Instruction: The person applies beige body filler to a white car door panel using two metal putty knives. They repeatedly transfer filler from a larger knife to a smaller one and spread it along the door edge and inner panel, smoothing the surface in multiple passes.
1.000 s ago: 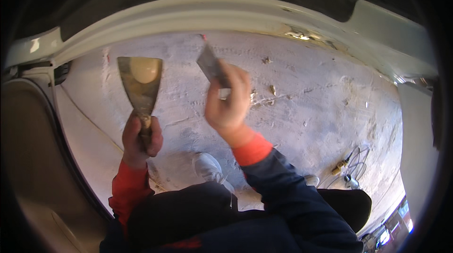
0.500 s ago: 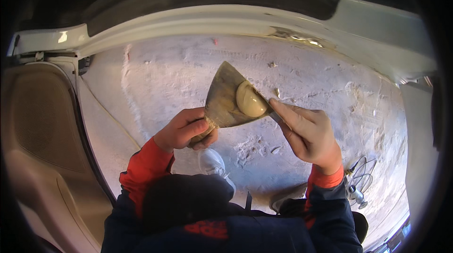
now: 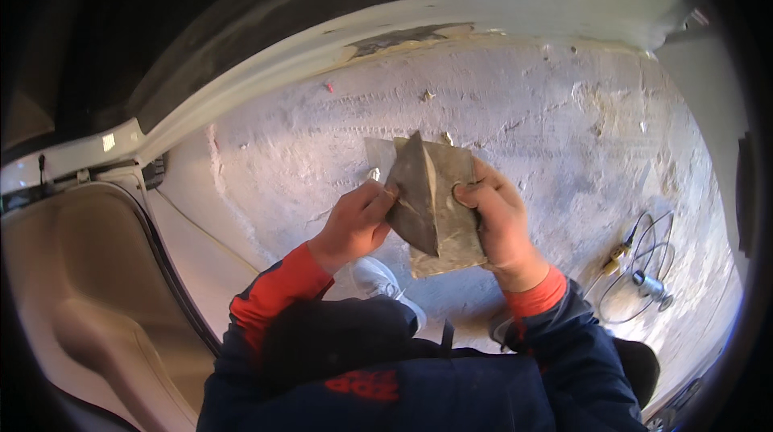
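My left hand [image 3: 354, 223] is closed around a putty knife, its broad, filler-smeared metal blade [image 3: 411, 198] tilted steeply; the handle is mostly hidden. In my right hand [image 3: 503, 227] a thin, flat rectangular spreader [image 3: 459, 231] is pinched, with the thumb on its stained face and the fingers behind. The knife's edge rests across the spreader's face. A pale streak of filler [image 3: 431, 178] shows along that edge. Both tools are held in front of me, above the floor.
A tan-lined vehicle door [image 3: 48, 271] stands open at the left. Ahead runs the white body sill [image 3: 266, 90] with a rough, damaged patch [image 3: 411, 37]. On the dusty concrete floor [image 3: 282, 150] lie a coiled cable [image 3: 668, 251] and a small cylindrical tool [image 3: 648, 285]. My white shoe [image 3: 377, 277] is below.
My right hand has turned the spreader from edge-on to face-up. The putty knife has tilted over against it, and the round dollop of filler no longer shows. The view has shifted.
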`<state>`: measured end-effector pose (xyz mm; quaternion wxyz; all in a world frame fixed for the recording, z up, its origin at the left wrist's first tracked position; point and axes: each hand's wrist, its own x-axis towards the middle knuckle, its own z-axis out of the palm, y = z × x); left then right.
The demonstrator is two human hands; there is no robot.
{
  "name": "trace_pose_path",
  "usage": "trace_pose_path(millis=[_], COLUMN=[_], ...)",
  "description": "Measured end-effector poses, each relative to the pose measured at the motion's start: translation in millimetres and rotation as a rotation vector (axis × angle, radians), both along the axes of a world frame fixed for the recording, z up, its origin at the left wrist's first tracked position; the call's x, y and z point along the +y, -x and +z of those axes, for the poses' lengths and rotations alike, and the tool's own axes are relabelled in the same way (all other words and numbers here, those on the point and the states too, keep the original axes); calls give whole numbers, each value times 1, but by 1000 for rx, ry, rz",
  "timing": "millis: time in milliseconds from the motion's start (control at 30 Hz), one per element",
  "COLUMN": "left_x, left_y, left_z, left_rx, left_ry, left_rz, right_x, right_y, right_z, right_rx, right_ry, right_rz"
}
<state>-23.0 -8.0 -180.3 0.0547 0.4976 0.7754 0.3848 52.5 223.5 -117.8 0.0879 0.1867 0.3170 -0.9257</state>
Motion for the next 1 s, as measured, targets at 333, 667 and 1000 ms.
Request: trace_pose_path(millis=[333, 667, 1000], left_x=[-18, 7, 71], left_y=[10, 76, 168], left_z=[-16, 76, 139], left_rx=[-46, -506, -416], left_ry=[214, -66, -172], left_rz=[-85, 363, 566], right_x=[23, 83, 115], right_y=[-4, 3, 16], right_z=[-16, -100, -148], right_rx=[-73, 109, -75], right_ry=[61, 210, 363], right_rz=[-34, -650, -827])
